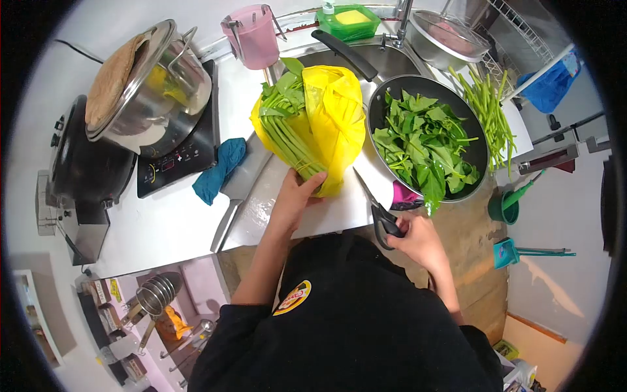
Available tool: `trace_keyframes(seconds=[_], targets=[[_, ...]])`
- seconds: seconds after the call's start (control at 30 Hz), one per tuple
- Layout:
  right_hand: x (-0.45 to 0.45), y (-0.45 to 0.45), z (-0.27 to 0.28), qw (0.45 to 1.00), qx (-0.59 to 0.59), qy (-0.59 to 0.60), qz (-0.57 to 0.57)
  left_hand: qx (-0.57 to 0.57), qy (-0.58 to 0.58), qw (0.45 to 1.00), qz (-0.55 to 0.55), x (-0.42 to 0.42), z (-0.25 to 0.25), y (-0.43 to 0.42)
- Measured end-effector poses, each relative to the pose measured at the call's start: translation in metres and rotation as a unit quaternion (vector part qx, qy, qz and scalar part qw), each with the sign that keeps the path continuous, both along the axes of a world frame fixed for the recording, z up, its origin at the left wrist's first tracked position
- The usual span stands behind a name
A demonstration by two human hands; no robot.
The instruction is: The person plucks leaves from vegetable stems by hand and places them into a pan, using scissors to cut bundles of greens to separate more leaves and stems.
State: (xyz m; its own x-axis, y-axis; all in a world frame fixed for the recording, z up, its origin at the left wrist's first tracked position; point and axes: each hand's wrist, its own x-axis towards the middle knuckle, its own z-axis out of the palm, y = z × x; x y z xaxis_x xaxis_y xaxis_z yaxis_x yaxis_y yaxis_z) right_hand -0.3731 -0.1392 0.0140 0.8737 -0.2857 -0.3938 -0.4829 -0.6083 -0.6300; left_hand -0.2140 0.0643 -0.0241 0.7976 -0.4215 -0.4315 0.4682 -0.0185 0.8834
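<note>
My left hand grips the stem ends of a bundle of leafy greens. The bundle lies on a yellow plastic bag, its leaves pointing away from me. In my right hand is a pair of scissors with black handles; its blades point up and left towards the bag. Just beyond that hand sits a black frying pan heaped with loose green leaves. One leaf hangs over the pan's near rim. Bare green stems are piled to the right of the pan.
A cleaver and a teal cloth lie left of the bag. Further left, a steel pot stands on an induction cooker. Behind are a pink pitcher, the sink and a lidded pot.
</note>
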Motion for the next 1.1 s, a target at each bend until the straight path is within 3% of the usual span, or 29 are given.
trace_keyframes(seconds=[0.03,0.13,0.27,0.3,0.43,0.53,0.57,0.9,1.0,1.1], targets=[[-0.012,-0.005,-0.015,0.999,0.008,-0.034,-0.025,-0.001,-0.009,1.0,0.008,-0.005,0.0,-0.001],[-0.034,-0.014,-0.019,0.979,0.186,0.045,-0.066,-0.001,-0.04,0.999,0.037,-0.023,0.005,-0.007],[-0.072,-0.008,-0.016,0.899,0.429,-0.037,-0.075,0.027,-0.125,0.991,0.027,-0.045,0.009,-0.01],[-0.078,-0.011,-0.016,0.894,0.445,-0.051,-0.018,0.034,-0.148,0.988,0.016,-0.051,0.007,-0.01],[-0.08,0.002,-0.018,0.881,0.468,-0.051,0.047,0.034,-0.162,0.986,0.014,-0.068,0.003,-0.008],[-0.071,0.022,-0.02,0.854,0.519,-0.006,0.014,0.058,-0.156,0.986,0.019,-0.078,0.005,-0.003],[-0.069,0.029,-0.027,0.858,0.51,-0.04,0.036,0.062,-0.173,0.983,0.025,-0.08,0.002,-0.003],[-0.06,0.038,-0.015,0.893,0.446,0.055,0.019,0.145,-0.296,0.944,-0.013,-0.081,-0.009,0.012],[-0.05,0.039,-0.013,0.899,0.436,0.038,0.021,0.111,-0.279,0.952,-0.052,-0.08,-0.005,0.016],[-0.038,0.046,-0.016,0.905,0.423,0.023,0.017,0.033,-0.191,0.979,-0.062,-0.075,-0.009,0.017]])
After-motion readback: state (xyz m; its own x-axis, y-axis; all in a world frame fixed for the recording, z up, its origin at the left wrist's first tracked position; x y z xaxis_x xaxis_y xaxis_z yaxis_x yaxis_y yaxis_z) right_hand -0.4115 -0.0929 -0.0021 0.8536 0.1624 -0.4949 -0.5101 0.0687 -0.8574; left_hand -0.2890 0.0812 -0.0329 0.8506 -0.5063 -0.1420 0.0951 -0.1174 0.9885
